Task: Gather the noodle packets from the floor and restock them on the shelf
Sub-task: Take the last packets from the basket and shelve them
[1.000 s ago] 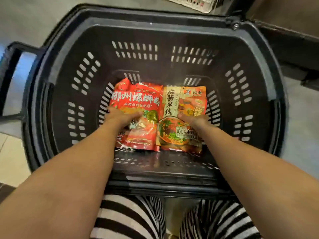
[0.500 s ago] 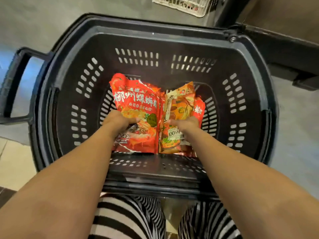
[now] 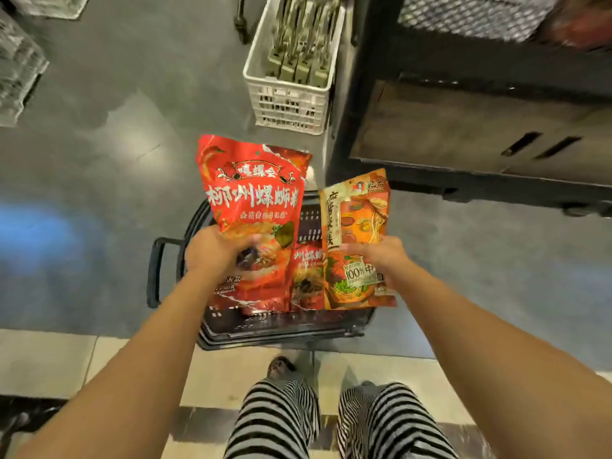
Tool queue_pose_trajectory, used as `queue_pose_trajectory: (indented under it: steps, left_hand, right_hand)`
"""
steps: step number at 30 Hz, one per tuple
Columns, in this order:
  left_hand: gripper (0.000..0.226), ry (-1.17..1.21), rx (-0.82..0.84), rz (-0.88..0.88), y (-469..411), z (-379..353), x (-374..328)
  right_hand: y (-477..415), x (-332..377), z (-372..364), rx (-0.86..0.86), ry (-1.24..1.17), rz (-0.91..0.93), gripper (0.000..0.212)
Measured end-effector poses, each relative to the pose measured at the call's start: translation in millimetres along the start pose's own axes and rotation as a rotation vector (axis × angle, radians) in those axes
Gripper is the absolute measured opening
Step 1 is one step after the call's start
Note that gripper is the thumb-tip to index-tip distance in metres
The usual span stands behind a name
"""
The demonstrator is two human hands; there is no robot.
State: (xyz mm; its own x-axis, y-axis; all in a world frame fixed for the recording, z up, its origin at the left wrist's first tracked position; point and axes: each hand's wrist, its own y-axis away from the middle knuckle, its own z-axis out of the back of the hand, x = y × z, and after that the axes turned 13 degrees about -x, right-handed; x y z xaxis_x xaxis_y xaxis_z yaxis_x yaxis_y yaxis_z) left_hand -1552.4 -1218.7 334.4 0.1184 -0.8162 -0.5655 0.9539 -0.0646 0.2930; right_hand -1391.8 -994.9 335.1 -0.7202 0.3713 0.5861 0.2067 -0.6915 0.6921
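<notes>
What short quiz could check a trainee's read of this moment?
1. True or false: the left hand grips the red packet.
2. What grips the orange packet? A the right hand; B the left hand; C nothing.
3. Fill in: below both packets stands a black ____.
Key: 1 true; 2 A; 3 basket.

View: head-worn, single, wide-angle.
Facing: forward and steeply down at floor (image 3: 99,167) and basket (image 3: 281,329).
Nearness: standing height above basket.
</notes>
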Motion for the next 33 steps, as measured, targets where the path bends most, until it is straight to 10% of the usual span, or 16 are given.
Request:
queue_pose_trajectory:
  steps: [8, 16, 22, 33]
  left_hand:
    - [0.052, 0.357, 0.166, 0.158, 53.2, 95.3, -136.8]
    - [0.031, 0.428, 0.255, -0.046, 95.5, 125.3, -245.2]
    - [0.027, 0.440, 0.314, -0.140, 123.9, 102.7, -289.5]
    - [0.029, 0.558, 0.282, -0.166, 168.3, 10.4, -414.0]
  right_hand:
    - [110.7, 81.0, 134.8, -0.112, -0.252, 0.005, 0.047]
    - [154.0, 93.6, 233.5, -0.244, -0.492, 0.062, 0.047]
    - [155.3, 70.0, 284.9, -0.281, -0.667, 0.008, 0.065]
    - [82.0, 91.8, 413.2, -0.305, -0.723, 0.059, 0.035]
